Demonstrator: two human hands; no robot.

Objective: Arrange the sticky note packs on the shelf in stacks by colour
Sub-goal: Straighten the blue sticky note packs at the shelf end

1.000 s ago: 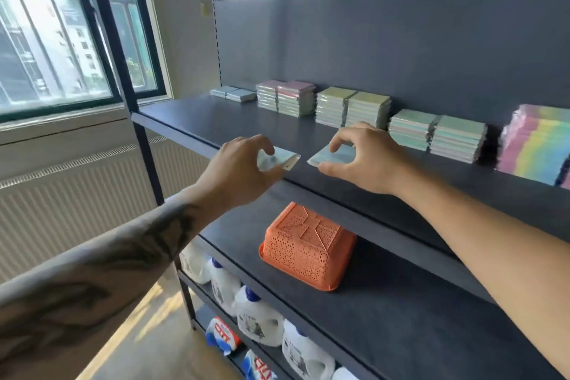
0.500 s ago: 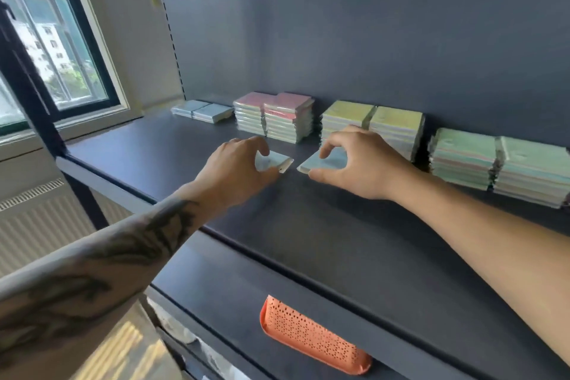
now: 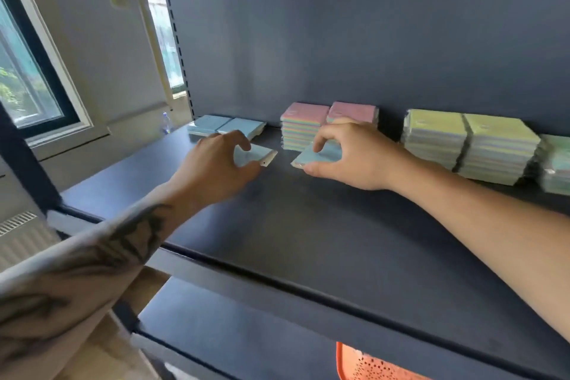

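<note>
Two thin, film-wrapped pale-blue sticky note packs were pinched edgewise, one by the left hand and one by the right hand; judged light, stiff, slippery.

My left arm has big dark tattoo drawings on it, with long swirly shapes and pointy bits that run up close to my left hand. My right arm and right hand are bare, with no sleeve.

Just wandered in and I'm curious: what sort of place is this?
Probably a shop or stockroom. A dark metal shelf with a slotted upright carries sticky note packs in colour stacks, pink and yellow, and both hands hold blue packs.
</note>
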